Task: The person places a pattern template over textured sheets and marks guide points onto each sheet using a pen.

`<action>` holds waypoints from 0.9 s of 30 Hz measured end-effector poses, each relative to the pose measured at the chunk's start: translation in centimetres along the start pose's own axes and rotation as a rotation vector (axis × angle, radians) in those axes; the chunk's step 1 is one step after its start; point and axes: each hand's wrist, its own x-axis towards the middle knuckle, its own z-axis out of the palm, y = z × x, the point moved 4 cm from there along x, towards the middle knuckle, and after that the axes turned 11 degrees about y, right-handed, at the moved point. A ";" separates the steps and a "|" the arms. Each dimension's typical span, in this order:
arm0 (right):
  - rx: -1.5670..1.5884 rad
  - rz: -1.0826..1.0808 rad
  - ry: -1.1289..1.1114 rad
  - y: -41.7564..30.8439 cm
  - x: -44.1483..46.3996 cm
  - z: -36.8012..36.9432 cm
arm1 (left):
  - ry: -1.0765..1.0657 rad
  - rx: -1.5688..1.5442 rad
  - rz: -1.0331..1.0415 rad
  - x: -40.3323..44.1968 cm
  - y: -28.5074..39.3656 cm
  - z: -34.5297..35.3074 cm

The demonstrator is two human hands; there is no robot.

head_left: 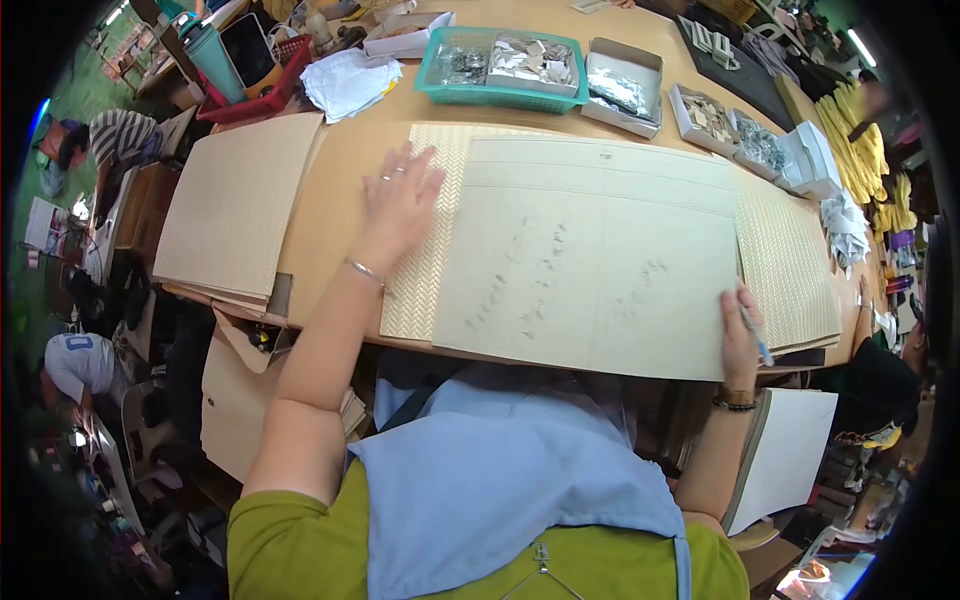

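Note:
A large grey cardboard sheet (590, 260) with pencil-like marks lies over a cream woven-pattern sheet (425, 270) at the table's front edge. My left hand (398, 195) rests with its fingers spread on the woven sheet's left strip, just beside the cardboard. At the cardboard's right edge, my right hand (738, 325) is closed around a slim pen (757, 335) with a pale blue end. Its fingers also touch the cardboard's edge. More woven sheets (785, 265) show to the right, partly under the cardboard.
A stack of woven sheets (235, 205) lies at the left. Along the back stand a green basket (425, 95) of small parts, white boxes (640, 125) and a red basket (235, 110) with a tumbler (212, 60). White cloth (350, 80) lies nearby. Other people sit on both sides.

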 end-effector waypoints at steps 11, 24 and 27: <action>-0.181 -0.131 -0.045 2.3 -0.1 9.1 | 0.025 0.204 0.030 0.9 -3.3 -0.2; -0.138 -0.031 -0.078 2.0 -0.1 8.8 | 0.047 0.183 0.048 0.7 -3.2 -0.4; -0.252 -0.049 -0.052 1.5 -0.2 9.0 | 0.053 0.200 0.051 0.7 -3.2 -0.4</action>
